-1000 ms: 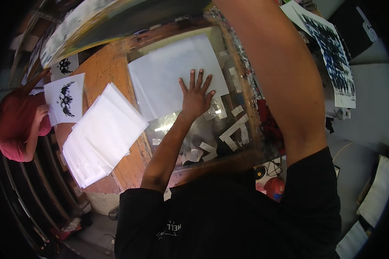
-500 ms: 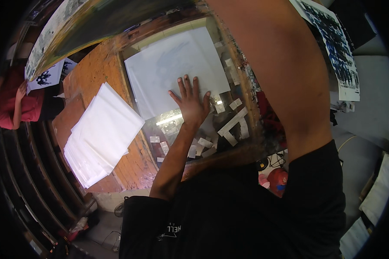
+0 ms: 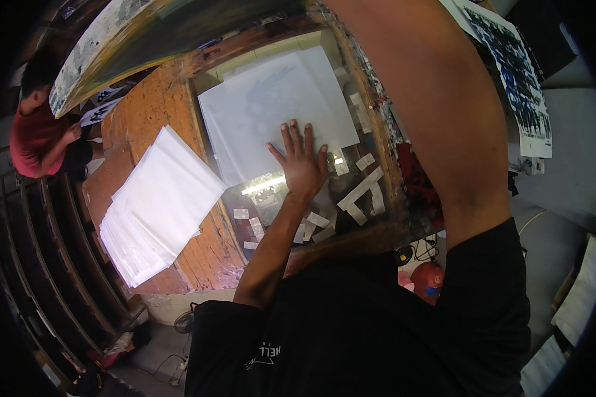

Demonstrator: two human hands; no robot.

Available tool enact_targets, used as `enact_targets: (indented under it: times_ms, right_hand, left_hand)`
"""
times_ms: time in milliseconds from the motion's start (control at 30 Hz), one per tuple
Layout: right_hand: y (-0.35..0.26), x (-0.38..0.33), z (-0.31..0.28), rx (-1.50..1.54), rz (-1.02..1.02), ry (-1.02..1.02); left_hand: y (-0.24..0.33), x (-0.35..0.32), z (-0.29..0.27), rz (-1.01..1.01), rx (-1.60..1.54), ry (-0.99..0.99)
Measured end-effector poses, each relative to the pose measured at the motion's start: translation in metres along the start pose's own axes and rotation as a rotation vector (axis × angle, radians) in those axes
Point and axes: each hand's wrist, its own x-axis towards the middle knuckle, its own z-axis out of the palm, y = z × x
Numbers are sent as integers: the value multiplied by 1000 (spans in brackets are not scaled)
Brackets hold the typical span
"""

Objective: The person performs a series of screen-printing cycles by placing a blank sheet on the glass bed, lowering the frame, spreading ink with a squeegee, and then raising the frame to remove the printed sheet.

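My left hand (image 3: 304,165) lies palm down with its fingers spread on the lower edge of a white sheet (image 3: 278,99). The sheet rests on a glass panel (image 3: 265,198) set in a wooden table, with another sheet's edge showing beside it. A faint grey patch shows on the sheet. My right arm (image 3: 437,99) reaches up past the top edge, so its hand is out of sight. Above the table's far side a large panel (image 3: 179,40), smeared dark and yellow-green, stands tilted up; what holds it is hidden.
A stack of white sheets (image 3: 162,205) lies on the wood (image 3: 139,126) to the left. Tape pieces (image 3: 361,188) dot the glass. At far left a person in red (image 3: 40,142) holds a printed sheet (image 3: 99,112). Dark slatted shelving (image 3: 59,258) stands below; a dark print (image 3: 510,73) hangs at right.
My left hand stays flat on the sheet while the whole view shifts slightly. The person in red has come further into sight, and their printed sheet has moved right, partly behind the tilted panel.
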Motion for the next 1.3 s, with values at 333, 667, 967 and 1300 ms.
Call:
enact_targets:
  times_ms: [333, 667, 967, 1300]
  right_hand:
    - [28, 19, 17, -50, -403, 257]
    - [46, -178, 113, -26, -406, 219]
    - [155, -140, 237, -145, -217, -76]
    - [183, -89, 304, -341, -234, -55]
  left_hand:
    - [-3, -2, -5, 83, -46, 1]
    - [5, -74, -168, -446, -1686, 409]
    - [-36, -114, -76, -1224, -2077, 167]
    - [-24, -116, -89, -1258, -1977, 179]
